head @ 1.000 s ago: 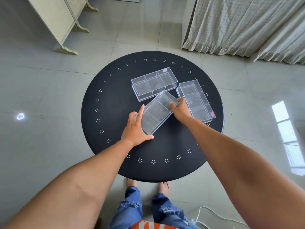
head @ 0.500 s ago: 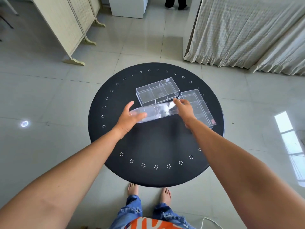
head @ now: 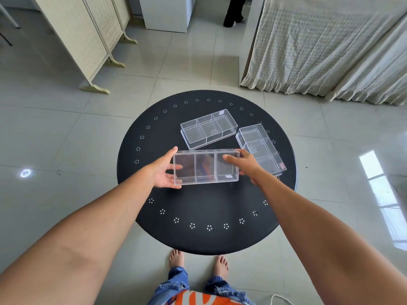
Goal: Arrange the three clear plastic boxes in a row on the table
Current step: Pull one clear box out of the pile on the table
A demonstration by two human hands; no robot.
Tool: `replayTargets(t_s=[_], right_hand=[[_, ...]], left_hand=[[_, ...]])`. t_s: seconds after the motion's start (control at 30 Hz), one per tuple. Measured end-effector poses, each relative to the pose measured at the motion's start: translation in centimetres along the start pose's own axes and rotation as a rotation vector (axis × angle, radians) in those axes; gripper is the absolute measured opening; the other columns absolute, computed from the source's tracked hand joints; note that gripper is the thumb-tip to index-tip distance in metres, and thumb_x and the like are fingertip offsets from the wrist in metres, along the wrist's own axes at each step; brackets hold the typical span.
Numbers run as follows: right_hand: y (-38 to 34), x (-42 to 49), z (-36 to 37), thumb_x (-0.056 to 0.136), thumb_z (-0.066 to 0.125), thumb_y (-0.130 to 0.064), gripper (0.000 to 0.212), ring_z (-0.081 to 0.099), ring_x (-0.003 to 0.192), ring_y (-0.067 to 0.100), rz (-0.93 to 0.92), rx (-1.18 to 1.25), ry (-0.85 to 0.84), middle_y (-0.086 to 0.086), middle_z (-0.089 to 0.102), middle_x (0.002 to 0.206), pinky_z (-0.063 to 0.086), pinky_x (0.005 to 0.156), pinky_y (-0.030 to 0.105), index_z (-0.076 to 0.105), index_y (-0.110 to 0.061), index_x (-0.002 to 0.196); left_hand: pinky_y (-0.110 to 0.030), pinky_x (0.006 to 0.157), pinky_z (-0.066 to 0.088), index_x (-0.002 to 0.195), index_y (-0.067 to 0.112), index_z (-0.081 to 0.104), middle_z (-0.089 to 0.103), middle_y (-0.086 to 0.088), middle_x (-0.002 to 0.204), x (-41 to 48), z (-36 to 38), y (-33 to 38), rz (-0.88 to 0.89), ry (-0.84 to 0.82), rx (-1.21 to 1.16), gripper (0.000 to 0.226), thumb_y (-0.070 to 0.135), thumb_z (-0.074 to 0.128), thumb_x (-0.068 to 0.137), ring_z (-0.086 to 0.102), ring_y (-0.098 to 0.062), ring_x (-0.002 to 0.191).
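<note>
Both hands are on the near clear box point(head: 206, 167), held over the middle of the round black table point(head: 198, 234), long side running 9 to 3 o'clock, broad face tipped toward the camera. Left hand point(head: 164, 172) cups its 9 o'clock end, palm up, fingers underneath. Right hand point(head: 245, 165) grips the 3 o'clock end, thumb on the face. Second box point(head: 209, 128) lies flat at 12 o'clock. Third box point(head: 261, 148) lies flat at 2 o'clock, angled, near the second box's corner.
</note>
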State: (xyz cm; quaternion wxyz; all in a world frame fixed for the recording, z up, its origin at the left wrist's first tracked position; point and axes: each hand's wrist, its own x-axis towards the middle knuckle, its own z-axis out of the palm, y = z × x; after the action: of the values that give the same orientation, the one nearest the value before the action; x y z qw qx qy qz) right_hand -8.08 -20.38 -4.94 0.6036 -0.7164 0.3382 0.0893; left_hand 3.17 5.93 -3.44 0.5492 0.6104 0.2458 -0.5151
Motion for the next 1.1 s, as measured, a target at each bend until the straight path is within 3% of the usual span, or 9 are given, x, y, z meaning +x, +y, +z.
replayTargets(t_s=[0.07,0.13,0.3,0.47,0.63,0.73,0.93,1.1], right_hand=[[0.4,-0.1,0.4,0.067,0.081,-0.056,0.077,0.064,0.101,0.015,-0.009,-0.035,0.055,-0.001,0.066,0.115,0.049,0.08,0.028,0.057,-0.016,0.128],[0.7,-0.2,0.7,0.067,0.08,-0.058,0.07,0.064,0.1,0.015,-0.007,-0.068,0.099,-0.005,0.067,0.107,0.05,0.087,0.032,0.061,-0.018,0.121],[1.3,-0.1,1.0,0.078,0.073,-0.056,0.041,0.063,0.067,0.014,0.024,-0.084,0.129,-0.004,0.066,0.076,0.05,0.065,0.028,0.065,-0.019,0.092],[1.8,0.1,1.5,0.087,0.064,-0.053,0.039,0.056,0.057,0.02,0.076,-0.079,0.161,0.001,0.06,0.063,0.053,0.071,0.042,0.058,-0.018,0.069],[1.8,-0.1,1.6,0.086,0.058,-0.058,0.044,0.064,0.072,0.029,0.129,-0.175,0.22,0.006,0.064,0.073,0.056,0.08,0.041,0.056,-0.018,0.069],[1.7,-0.3,1.5,0.09,0.054,-0.057,0.048,0.063,0.076,0.029,0.146,-0.217,0.252,0.007,0.063,0.073,0.051,0.074,0.035,0.053,-0.016,0.066],[1.5,-0.1,1.7,0.093,0.051,-0.052,0.046,0.055,0.077,0.028,0.157,-0.259,0.273,0.003,0.054,0.07,0.041,0.07,0.032,0.041,-0.019,0.062],[1.6,0.0,2.0,0.094,0.048,-0.045,0.039,0.058,0.085,0.029,0.165,-0.315,0.267,0.01,0.063,0.093,0.04,0.072,0.031,0.059,-0.008,0.093]], left_hand=[[-0.06,0.1,0.046,0.124,0.005,0.06,0.047,-0.026,0.126,0.2,0.4,0.0,0.024,0.054,0.013,0.081,0.074,0.052,0.082,0.054,-0.047,0.115],[-0.06,0.101,0.045,0.129,0.005,0.057,0.047,-0.025,0.128,0.2,0.9,0.0,0.056,0.105,0.047,0.083,0.074,0.041,0.087,0.054,-0.046,0.119],[-0.057,0.097,0.046,0.14,0.012,0.05,0.049,-0.023,0.136,-0.4,1.6,0.2,0.11,0.155,0.198,0.085,0.077,0.033,0.087,0.051,-0.04,0.126],[-0.05,0.106,0.044,0.141,0.014,0.046,0.053,-0.02,0.134,-0.3,2.2,-0.3,0.125,0.158,0.349,0.071,0.067,0.035,0.094,0.057,-0.04,0.121],[-0.044,0.1,0.049,0.146,0.008,0.04,0.051,-0.018,0.141,0.3,2.5,-0.5,0.164,0.21,0.433,0.068,0.055,0.043,0.098,0.059,-0.039,0.118],[-0.041,0.093,0.052,0.146,0.007,0.041,0.053,-0.018,0.137,0.5,3.0,-0.5,0.187,0.233,0.494,0.064,0.049,0.046,0.098,0.061,-0.034,0.105],[-0.044,0.096,0.053,0.14,0.004,0.046,0.054,-0.018,0.137,1.3,3.5,-0.8,0.18,0.256,0.56,0.055,0.035,0.057,0.096,0.059,-0.035,0.117],[-0.043,0.095,0.052,0.141,0.004,0.045,0.054,-0.018,0.134,1.5,3.9,-0.8,0.189,0.268,0.595,0.054,0.032,0.057,0.096,0.058,-0.033,0.112]])
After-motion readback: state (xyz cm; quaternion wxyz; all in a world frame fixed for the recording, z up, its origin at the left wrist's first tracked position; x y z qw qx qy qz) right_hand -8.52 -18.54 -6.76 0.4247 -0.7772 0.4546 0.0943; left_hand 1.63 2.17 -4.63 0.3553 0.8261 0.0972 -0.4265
